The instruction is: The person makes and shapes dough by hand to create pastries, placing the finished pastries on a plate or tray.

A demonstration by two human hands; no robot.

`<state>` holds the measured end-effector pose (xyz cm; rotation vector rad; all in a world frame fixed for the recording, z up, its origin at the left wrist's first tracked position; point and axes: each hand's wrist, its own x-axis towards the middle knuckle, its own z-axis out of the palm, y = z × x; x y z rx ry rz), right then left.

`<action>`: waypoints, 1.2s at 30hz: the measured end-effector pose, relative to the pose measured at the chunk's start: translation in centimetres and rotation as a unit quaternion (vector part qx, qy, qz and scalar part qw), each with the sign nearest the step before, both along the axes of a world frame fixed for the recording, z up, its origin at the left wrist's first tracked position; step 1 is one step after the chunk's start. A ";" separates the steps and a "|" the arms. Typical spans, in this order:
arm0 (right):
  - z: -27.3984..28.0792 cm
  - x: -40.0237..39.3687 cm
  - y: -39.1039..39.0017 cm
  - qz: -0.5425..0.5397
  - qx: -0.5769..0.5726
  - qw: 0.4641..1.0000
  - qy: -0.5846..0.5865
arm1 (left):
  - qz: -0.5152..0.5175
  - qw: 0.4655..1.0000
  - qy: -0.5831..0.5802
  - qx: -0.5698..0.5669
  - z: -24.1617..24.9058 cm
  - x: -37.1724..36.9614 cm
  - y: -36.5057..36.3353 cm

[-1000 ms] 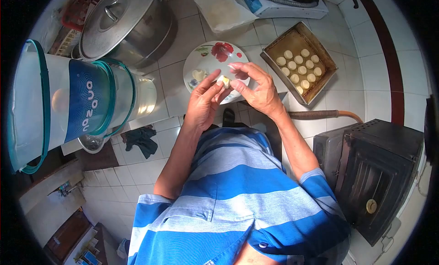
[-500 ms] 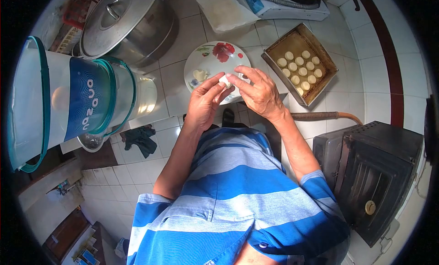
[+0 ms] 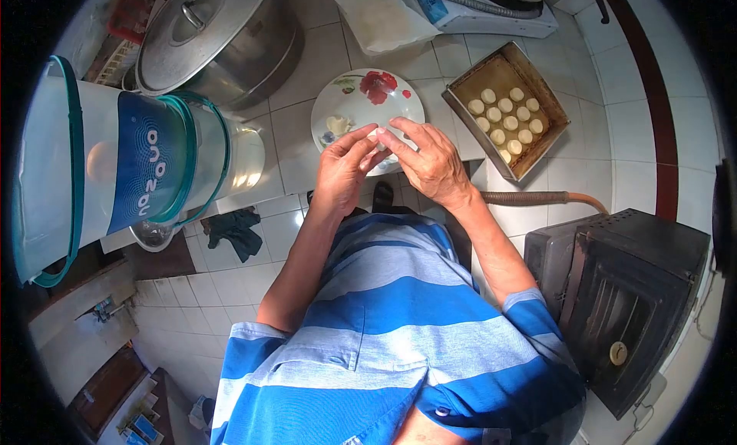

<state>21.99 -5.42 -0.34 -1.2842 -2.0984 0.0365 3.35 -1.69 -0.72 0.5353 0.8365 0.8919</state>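
Above the near edge of a flowered plate (image 3: 332,98), my left hand (image 3: 344,171) is closed, holding a small piece of white dough (image 3: 378,137) between its fingertips. My right hand (image 3: 431,167) meets it from the other side, thumb and index finger pinched on the same piece and the other fingers raised. The fingers cover most of this piece. More pale dough (image 3: 338,125) lies on the left part of the plate. To the right, a square metal baking tray (image 3: 546,66) holds several round, flat dough pieces (image 3: 510,123) in rows.
A large lidded metal pot (image 3: 253,57) stands at the back left, beside clear buckets with teal rims (image 3: 180,157). A plastic bag (image 3: 384,23) and a white appliance (image 3: 491,16) sit at the back. A small black oven (image 3: 626,291) is on the right, near a hose (image 3: 530,198).
My right fingers have closed in on the dough piece, so less of it shows. My left hand has hardly moved.
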 end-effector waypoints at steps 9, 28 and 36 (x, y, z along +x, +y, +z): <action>0.1 -0.9 -0.3 0.004 -0.117 0.961 0.249 | -0.013 0.996 0.063 0.058 0.3 0.1 -0.2; 1.4 -0.1 1.8 -0.023 -0.225 0.883 0.412 | -0.028 0.999 0.017 0.039 0.7 0.0 0.1; 1.2 1.2 1.1 0.021 0.050 0.998 0.033 | -0.029 0.997 -0.058 -0.032 0.2 -0.3 0.5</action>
